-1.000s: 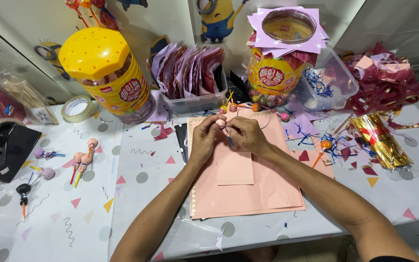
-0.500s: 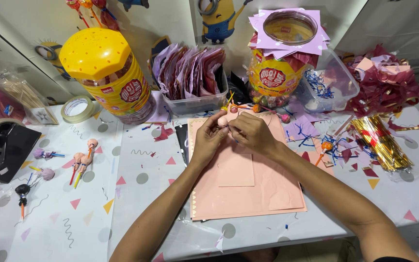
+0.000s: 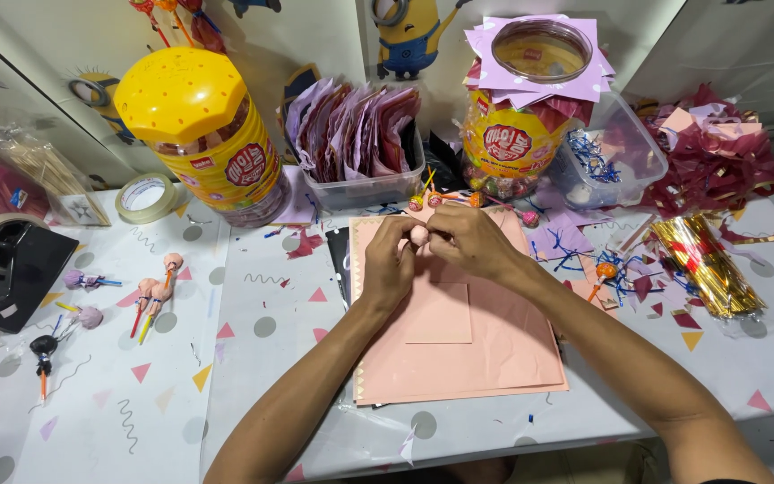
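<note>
My left hand [image 3: 389, 263] and my right hand [image 3: 469, 240] meet above a stack of pink paper sheets [image 3: 459, 341]. Together they pinch a small round lollipop wrapped in pink paper [image 3: 417, 234], fingers closed around it. A smaller pink paper square [image 3: 441, 315] lies on the stack just below my hands. Several unwrapped lollipops [image 3: 445, 198] lie on the table just beyond my fingers.
Two big yellow-lidded lollipop jars [image 3: 203, 134] [image 3: 517, 134] stand at the back, a clear tub of paper sheets [image 3: 356, 143] between them. Wrapped lollipops [image 3: 154, 291], a tape roll [image 3: 145, 197] and a black tape dispenser [image 3: 11, 264] lie left. Gold twist ties [image 3: 705, 264] and red scraps lie right.
My hands have stayed over the pink sheets; the fingers shifted slightly around the pink-wrapped lollipop. Nothing else moved.
</note>
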